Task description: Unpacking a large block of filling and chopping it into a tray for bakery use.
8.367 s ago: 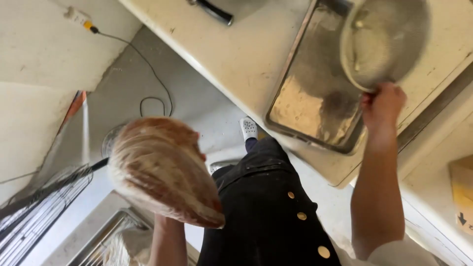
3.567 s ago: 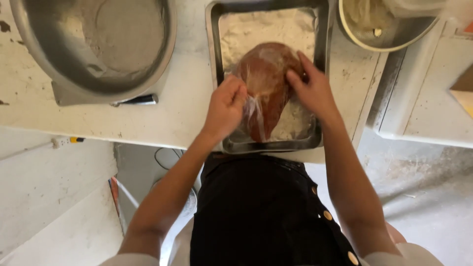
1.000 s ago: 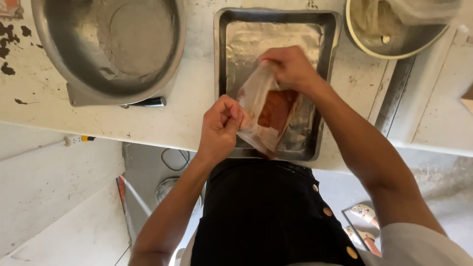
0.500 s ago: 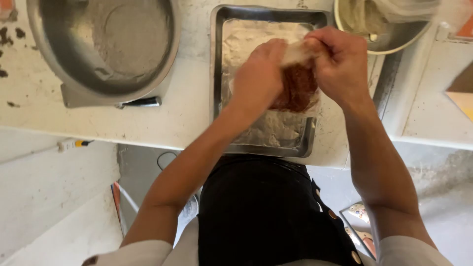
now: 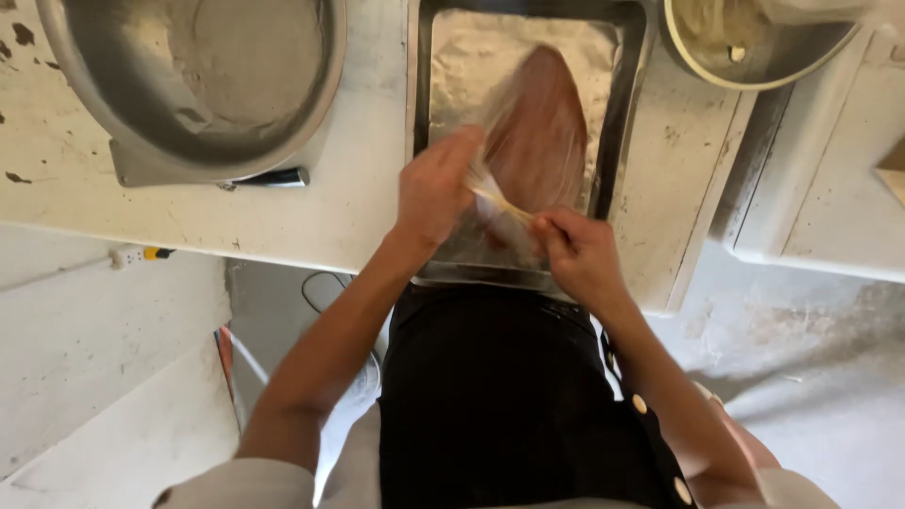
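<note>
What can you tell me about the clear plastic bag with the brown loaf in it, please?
The clear plastic bag is thin and glossy, and it holds a flat, oval, reddish-brown loaf, blurred here. It lies lengthwise over the floury metal tray on the white counter, with its open end gathered into a twisted neck toward the person. The left hand grips the bag beside the neck, and the right hand pinches the neck's end.

We're in a working kitchen, a bakery-style prep spot by the look of it: a floured metal baking tray (image 5: 622, 113) sits on a worn white counter (image 5: 283, 221). A big steel mixing bowl (image 5: 189, 85) stands far left (dusted inside), another bowl (image 5: 754, 47) far right, bare concrete floor (image 5: 811, 377) below.
</note>
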